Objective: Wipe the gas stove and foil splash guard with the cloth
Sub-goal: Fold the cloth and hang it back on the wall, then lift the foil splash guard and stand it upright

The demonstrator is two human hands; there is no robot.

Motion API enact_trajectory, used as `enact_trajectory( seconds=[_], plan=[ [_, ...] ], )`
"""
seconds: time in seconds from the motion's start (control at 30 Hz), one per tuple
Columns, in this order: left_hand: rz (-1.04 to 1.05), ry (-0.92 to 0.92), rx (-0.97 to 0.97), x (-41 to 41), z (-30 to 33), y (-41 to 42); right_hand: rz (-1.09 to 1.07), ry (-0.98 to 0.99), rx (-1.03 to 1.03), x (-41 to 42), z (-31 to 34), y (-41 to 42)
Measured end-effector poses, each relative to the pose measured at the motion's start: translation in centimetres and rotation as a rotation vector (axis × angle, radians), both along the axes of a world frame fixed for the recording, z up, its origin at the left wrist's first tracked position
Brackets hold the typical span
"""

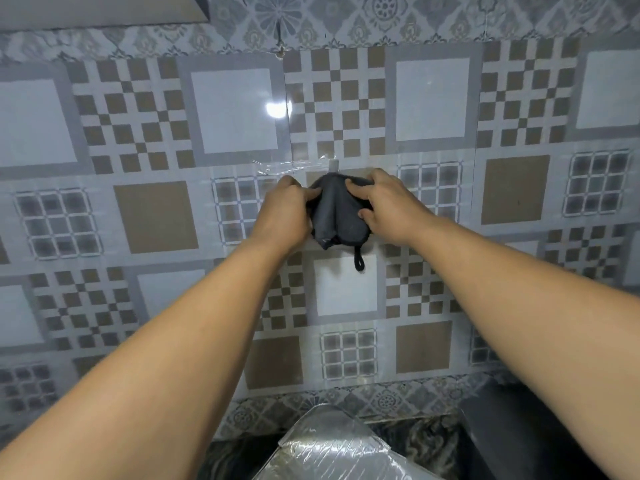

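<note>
- Both hands meet at mid-frame on one dark grey cloth (337, 211) bunched against the wall: the left hand (285, 213) has its grip closed on the cloth's left side, thumb laid across the front.
- The right hand (384, 202) grips the right side, fingers curled into the fabric, one fingertip pressed on the front fold.
- The cloth is soft and matte, gathered to a point at its top just under a small pale hook (333, 165); whether it hangs on the hook I cannot tell.
- One thin black loop (359, 261) dangles from the cloth's lower edge, free of both hands.
- A strip of clear, crinkled tape (277, 167) runs left from the hook, flat on the wall.
- The tiled wall (156, 216) fills nearly the whole frame, glossy, patterned in grey, white and brown squares and checks, with open surface on all sides of the hands.
- Two bare forearms reach up from the lower corners.
- At bottom centre, one crinkled foil splash guard (332, 448) shows its shiny top edge, well below the cloth.
- A dark, blurred object (533, 431) sits lower right, beside the foil.
</note>
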State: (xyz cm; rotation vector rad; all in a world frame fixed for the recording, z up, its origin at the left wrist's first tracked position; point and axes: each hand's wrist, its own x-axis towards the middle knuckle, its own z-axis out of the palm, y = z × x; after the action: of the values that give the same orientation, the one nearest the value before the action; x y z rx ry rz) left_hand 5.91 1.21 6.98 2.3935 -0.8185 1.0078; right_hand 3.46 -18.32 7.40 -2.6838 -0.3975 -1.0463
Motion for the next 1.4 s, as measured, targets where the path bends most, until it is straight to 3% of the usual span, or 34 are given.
enact_trajectory(
  seconds=[0.17, 0.5, 0.97, 1.4],
  plan=[
    [-0.100, 0.139, -0.170, -2.0, -3.4, -0.4, -0.022, 0.150, 0.096, -2.2, -2.9, 0.8],
    [-0.021, 0.393, -0.293, -7.1, -9.4, 3.7, 0.068, 0.299, 0.318, -8.2, -9.5, 1.5],
    [0.350, 0.608, -0.250, -26.8, -21.1, 13.8, 0.373, 0.538, 0.107, -20.6, -19.4, 9.9],
    [0.729, 0.863, -0.427, -42.9, -30.8, 29.1, 0.595, 0.778, 0.016, -25.4, -29.3, 19.9]
  ],
)
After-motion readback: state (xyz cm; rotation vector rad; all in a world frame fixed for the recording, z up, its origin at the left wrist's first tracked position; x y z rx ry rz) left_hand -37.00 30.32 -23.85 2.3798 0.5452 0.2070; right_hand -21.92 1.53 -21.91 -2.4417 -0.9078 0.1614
